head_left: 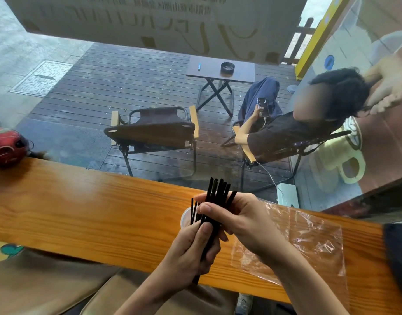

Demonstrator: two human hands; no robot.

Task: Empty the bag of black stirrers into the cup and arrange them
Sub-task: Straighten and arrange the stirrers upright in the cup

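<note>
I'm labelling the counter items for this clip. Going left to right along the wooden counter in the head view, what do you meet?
Red helmet → cup → black stirrers, held in both hands → empty plastic bag.

The wooden counter carries a white cup and a clear plastic bag.

One wide view from the person's head looks forward and down over a wooden counter, close above it. The left hand and right hand sit low in the middle of the picture, very near the lens. Past the counter's far edge the view goes through a window onto a deck well below and farther off. Lines bend toward the picture's edges, as a wide lens gives
</note>
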